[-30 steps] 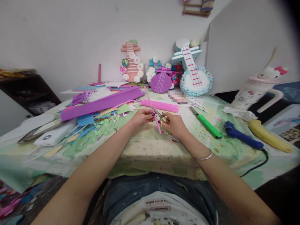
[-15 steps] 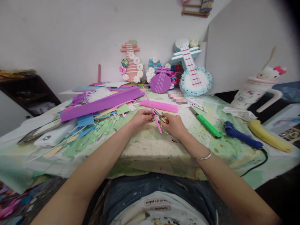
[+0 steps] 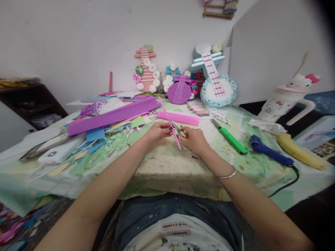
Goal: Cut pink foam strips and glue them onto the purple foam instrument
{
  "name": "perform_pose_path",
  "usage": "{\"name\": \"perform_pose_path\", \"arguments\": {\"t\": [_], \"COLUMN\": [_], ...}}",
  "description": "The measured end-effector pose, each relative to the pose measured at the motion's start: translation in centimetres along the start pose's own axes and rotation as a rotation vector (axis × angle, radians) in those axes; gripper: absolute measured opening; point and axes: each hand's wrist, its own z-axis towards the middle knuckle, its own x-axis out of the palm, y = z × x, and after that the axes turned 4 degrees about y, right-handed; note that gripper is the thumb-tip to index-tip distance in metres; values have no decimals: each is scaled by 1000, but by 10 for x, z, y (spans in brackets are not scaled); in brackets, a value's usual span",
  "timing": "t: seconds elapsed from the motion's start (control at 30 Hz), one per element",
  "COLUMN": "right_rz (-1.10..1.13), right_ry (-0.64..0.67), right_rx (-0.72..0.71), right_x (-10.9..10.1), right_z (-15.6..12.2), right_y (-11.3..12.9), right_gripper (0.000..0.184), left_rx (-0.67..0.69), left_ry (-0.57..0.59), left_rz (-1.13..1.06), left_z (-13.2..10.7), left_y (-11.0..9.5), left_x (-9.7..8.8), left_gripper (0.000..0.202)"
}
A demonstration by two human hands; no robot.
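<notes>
A narrow pink paper strip [image 3: 176,138] is pinched in my left hand [image 3: 160,131], slanting from upper left to lower right. My right hand [image 3: 193,140] is closed around the gold handles of a pair of scissors [image 3: 176,127], whose metal blades meet the strip close to my left fingertips. How far the blades are apart is too small to tell. Just beyond my hands lies a folded piece of pink crepe paper [image 3: 180,118]. A long purple crepe paper roll [image 3: 112,116] rests to the left, on top of paper scraps.
Paper scraps [image 3: 110,141] and a white power bank [image 3: 59,150] lie left. On the right are a green utility knife [image 3: 231,139], a blue corded glue gun [image 3: 272,150], a banana [image 3: 300,151] and a large cup [image 3: 280,103]. Decorated paper instruments [image 3: 179,91] stand against the wall.
Almost nothing differs. The strip's upper end has shifted very slightly left; both hands keep the same places and grips.
</notes>
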Motion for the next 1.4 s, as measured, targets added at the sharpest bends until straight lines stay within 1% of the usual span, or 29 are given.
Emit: {"name": "perform_pose_path", "arguments": {"t": [0.4,0.67,0.83,0.97,1.1,1.23,1.4], "right_rz": [-80,-62,-40,0,144,231,259], "right_ry": [-30,-40,-51,-73,-91,-48,-3], "right_rx": [28,-8,-1,25,66,24,-19], "right_x": [-6,-3,-2,-3,-6,-7,-6], "right_z": [-2,-2,-1,-1,-1,-1,-2], "right_y": [6,1,1,2,2,2,3], "right_gripper": [30,29,28,27,30,28,19], "left_rx": [-7,-1,-4,24,103,144,151], "left_ry": [32,42,29,-18,-116,-168,-171], "left_rz": [-15,-16,-24,-31,-52,-73,-85], "left_z": [-4,-3,-3,-2,0,2,3], "left_y": [-4,-3,-3,-4,-5,-6,-4], "left_x": [2,2,3,3,-1,-4,-5], "left_gripper": [22,19,21,23,26,26,26]}}
